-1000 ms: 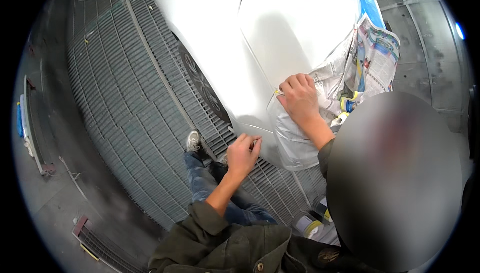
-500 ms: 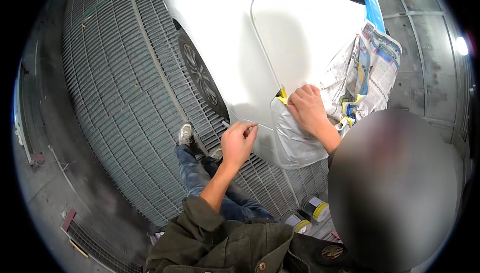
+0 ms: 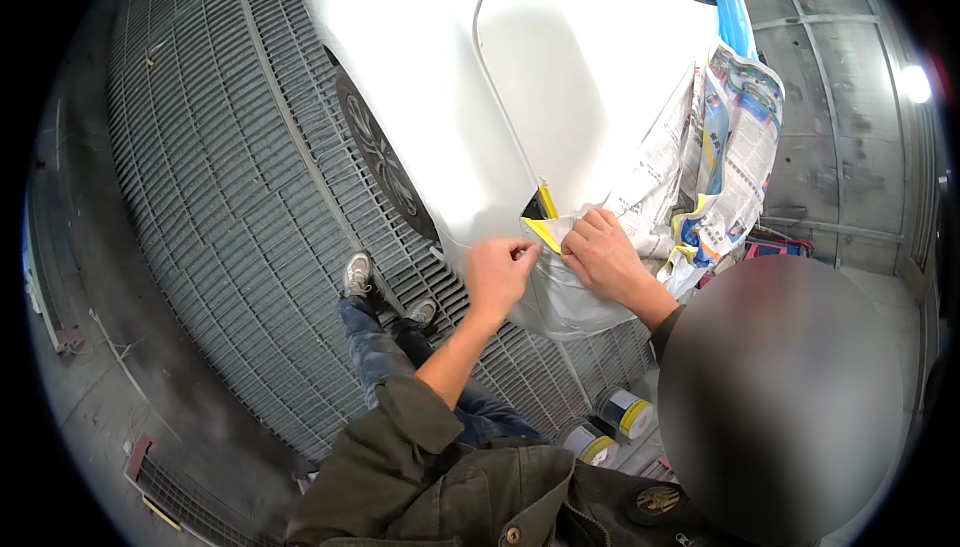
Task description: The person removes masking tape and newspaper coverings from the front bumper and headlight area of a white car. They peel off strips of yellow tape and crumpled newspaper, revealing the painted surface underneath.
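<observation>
A white car body point(image 3: 430, 77) stands before me, a pale masking sheet point(image 3: 570, 297) hanging over its near corner. The sheet's yellow tape edge point(image 3: 541, 234) is turned outward beside a dark opening point(image 3: 536, 209), where another strip of yellow tape point(image 3: 547, 199) shows. My right hand point(image 3: 606, 259) is closed on the sheet's upper edge, fingertips next to the yellow edge. My left hand point(image 3: 497, 277) is closed in a pinch just left of the yellow edge; whatever its fingertips hold is too small to make out.
Newspaper point(image 3: 745, 137) and blue film point(image 3: 733, 7) cover the car's right side. A wheel point(image 3: 378, 152) is at the left, above a metal grate floor point(image 3: 220, 197). Two cans point(image 3: 625, 413) stand below the corner. A blurred oval hides the lower right.
The yellow-edged part of the sheet has come away from the opening and shows more. My left hand has moved up close to it. The whole view has shifted slightly.
</observation>
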The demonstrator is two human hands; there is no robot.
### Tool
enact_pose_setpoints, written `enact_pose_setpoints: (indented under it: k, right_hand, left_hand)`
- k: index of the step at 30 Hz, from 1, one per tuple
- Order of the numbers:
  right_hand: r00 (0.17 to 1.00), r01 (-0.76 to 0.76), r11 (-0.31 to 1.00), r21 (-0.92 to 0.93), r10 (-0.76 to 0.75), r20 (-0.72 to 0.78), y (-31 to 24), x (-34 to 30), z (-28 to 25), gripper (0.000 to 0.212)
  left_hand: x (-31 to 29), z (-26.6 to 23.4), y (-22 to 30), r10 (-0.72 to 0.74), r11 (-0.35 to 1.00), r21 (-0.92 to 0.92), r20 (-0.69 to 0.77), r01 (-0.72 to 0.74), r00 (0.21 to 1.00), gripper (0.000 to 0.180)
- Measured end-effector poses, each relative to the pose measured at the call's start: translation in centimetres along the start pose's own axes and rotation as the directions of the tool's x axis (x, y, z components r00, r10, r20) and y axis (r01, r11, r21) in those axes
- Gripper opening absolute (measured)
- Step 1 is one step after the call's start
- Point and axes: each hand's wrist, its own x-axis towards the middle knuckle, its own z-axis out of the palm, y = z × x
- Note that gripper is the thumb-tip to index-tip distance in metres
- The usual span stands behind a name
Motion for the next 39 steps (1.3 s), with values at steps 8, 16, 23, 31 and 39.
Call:
enact_pose_setpoints:
  k: [8,16,23,31,39]
  right_hand:
    - [0.999,-0.007,0.998,0.062,0.011,-0.054,-0.5,0.0,0.1,0.011]
    - [1.0,0.008,0.998,0.065,-0.01,0.022,-1.2,-1.8,-0.9,0.011]
    - [0.977,0.105,0.993,0.058,-0.114,0.178,-1.5,-5.2,-2.4,0.012]
    - [0.97,0.122,0.992,0.019,-0.123,0.209,-1.2,-9.3,-2.6,0.016]
    - [0.962,0.112,0.991,-0.077,-0.089,0.257,1.9,-13.9,-1.4,0.016]
  left_hand:
    - [0.8,3.7,0.5,-0.519,0.544,-0.65,0.236,0.531,0.822,0.03]
    - [-2.6,6.2,-0.3,-0.479,0.417,-0.784,0.24,0.459,0.844,0.026]
    - [-8.2,10.1,-0.7,-0.478,0.317,-0.794,0.339,0.519,0.81,0.029]
    - [-11.1,11.6,-3.6,-0.287,0.799,-0.445,0.31,0.405,0.907,0.044]
    - [-6.6,4.4,-4.3,-0.178,0.963,-0.22,-0.086,0.156,0.98,0.03]
